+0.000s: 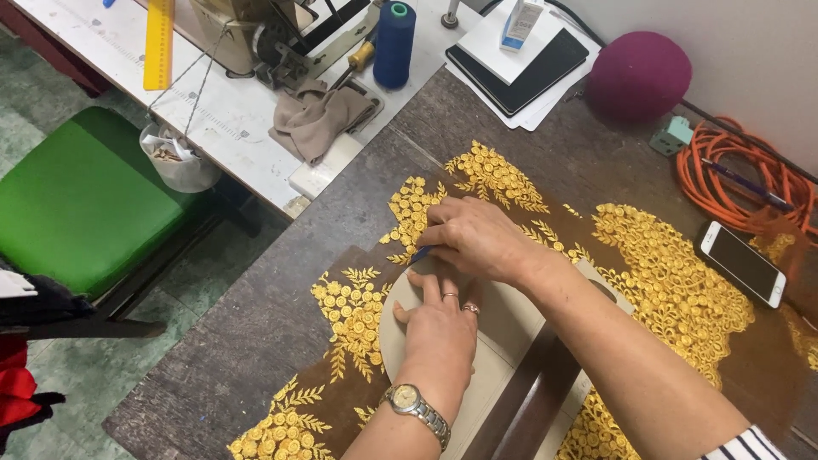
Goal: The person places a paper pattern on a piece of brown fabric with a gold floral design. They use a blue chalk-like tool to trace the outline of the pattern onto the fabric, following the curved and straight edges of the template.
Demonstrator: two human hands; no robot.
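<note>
Head view:
- The left hand [439, 328] lies flat, fingers spread, palm down on a pale rounded card pattern [503, 341] near the middle of the dark table [256, 332]. It grips nothing; it only presses down on the pattern. Rings show on two fingers and a metal watch [415, 407] sits on the wrist.
- The right hand [477, 238] reaches in from the right, just beyond the left hand, fingers pressed together around a small blue marker [421, 253].
- Only the marker's tip shows. It pokes out left of the fingers, at the far left edge of the pattern. Its long axis runs roughly left to right, tip pointing left and slightly near; the rest is hidden in the hand.
- The pattern lies on brown sheer fabric with gold floral lace [673, 281], which spreads from the near left to the far right of the table. Its long side seems to run from the far left towards the near right, and a dark strip [520, 400] crosses it.
- A white phone [741, 262] lies at the right on the lace, near an orange cable [741, 170].
- Far right sits a maroon ball-shaped cushion [639, 75].
- At the far left, on a white bench, are a sewing machine [256, 34], a blue thread cone [394, 44] and a yellow ruler [158, 43].
- A green stool [81, 196] stands left of the table.
</note>
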